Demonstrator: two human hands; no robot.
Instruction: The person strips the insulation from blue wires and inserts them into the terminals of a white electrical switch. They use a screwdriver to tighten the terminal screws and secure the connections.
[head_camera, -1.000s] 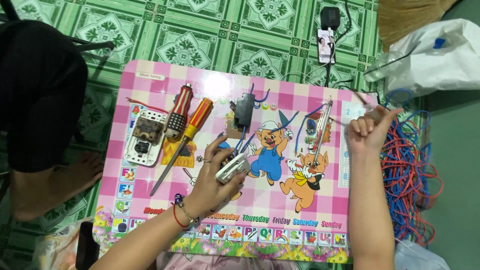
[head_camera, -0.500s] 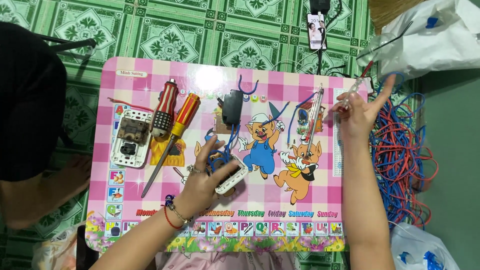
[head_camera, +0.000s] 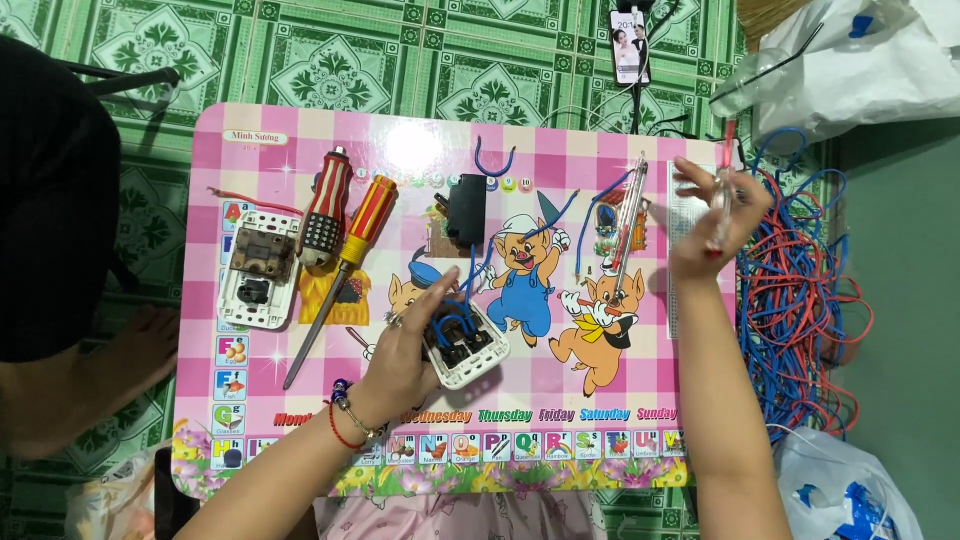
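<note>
Now, left hand (head_camera: 405, 360): wrapped around a white socket (head_camera: 468, 350), which is pressed down on the pink table (head_camera: 300, 135).
Socket look: a white square box, turned back-side up, with dark parts and short blue wires (head_camera: 455, 322) seen inside.
Socket place: near the middle of the table, beside the cartoon pigs.
Right hand (head_camera: 712, 222): closed on a thin see-through tester pen (head_camera: 722, 200), held up over the table's right edge.
Nearby: two screwdrivers (head_camera: 340, 230) and another socket (head_camera: 258, 268) are laid at the left.

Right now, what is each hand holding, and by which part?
The left hand grips the white plastic switch unit with blue wires by its left edge. The right hand pinches a thin clear-handled tester screwdriver mid-shaft.
</note>
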